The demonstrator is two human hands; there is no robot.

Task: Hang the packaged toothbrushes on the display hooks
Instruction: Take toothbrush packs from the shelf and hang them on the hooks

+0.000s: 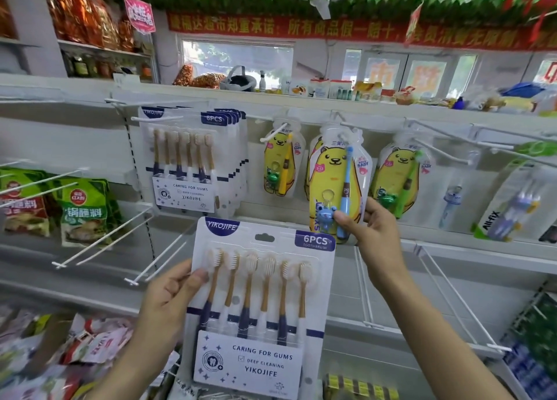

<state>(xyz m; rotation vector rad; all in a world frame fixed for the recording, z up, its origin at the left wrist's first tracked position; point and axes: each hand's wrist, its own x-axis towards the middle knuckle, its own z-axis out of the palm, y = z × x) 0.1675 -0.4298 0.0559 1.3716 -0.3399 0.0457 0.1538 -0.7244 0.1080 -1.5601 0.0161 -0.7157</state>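
Our right hand (372, 234) pinches the lower edge of a yellow bear pack (334, 185) with a blue toothbrush, thumb on the front and fingers curled behind, and the pack's top is up at the middle hook (355, 126) — whether the hole is fully seated on the wire we cannot tell. Our left hand (171, 297) grips the six-brush card (259, 306) by its left edge, thumb across the front, holding it upright below the shelf line and well clear of any hook. We judge the step in hand to be settling the bear pack on its peg; the next move would call for letting it go, then lifting the card so its slot (264, 237) lines up with the tip of the hook (156, 118) that carries the matching stack (193, 161) at upper left, and sliding it back. Counting: six brushes on the held card, and six show on the front card of that stack, where we count roughly five cards by their stepped edges. Bear packs hang at three hooks — yellow brush (280, 164), blue, green (398, 182) — though the middle hook seems to hold another behind. Further right hang other packs, too blurred to count.
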